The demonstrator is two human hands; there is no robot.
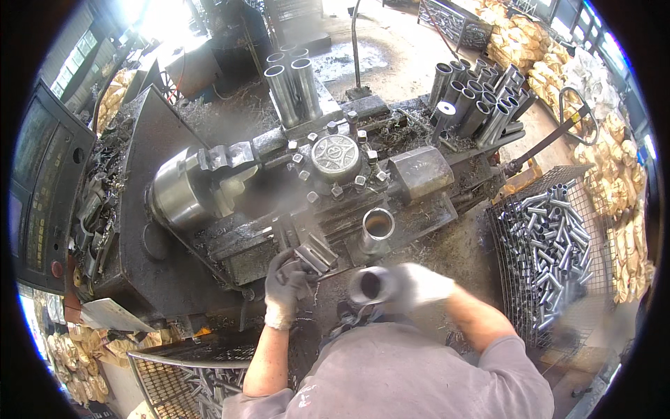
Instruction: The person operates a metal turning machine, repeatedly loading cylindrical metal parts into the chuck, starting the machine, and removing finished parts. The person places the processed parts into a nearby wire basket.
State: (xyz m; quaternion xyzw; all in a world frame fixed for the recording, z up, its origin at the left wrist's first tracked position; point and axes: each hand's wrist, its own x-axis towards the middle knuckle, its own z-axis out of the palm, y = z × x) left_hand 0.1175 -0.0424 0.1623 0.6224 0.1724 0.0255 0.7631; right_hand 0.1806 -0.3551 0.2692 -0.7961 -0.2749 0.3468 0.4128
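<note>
My right hand (417, 286), in a pale work glove and smeared by motion, grips a short metal tube (366, 286) with its dark open end toward the lathe. My left hand (283, 288), in a grey-stained glove, has its fingers curled beside a shiny grooved metal piece (317, 254) at the lathe's near edge. What lies within those fingers is hidden. Another metal tube (377, 230) stands upright on the machine just beyond my right hand. Past it are the lathe's round-topped tool post (335, 157) ringed with bolts, and the chuck (183, 188) to the left.
Several upright tubes (293, 87) stand behind the tool post, and more tubes (481, 101) crowd the far right end. A wire basket (601, 244) of short tubes is at right, another mesh basket (157, 391) lower left. The control panel (45, 188) borders the left.
</note>
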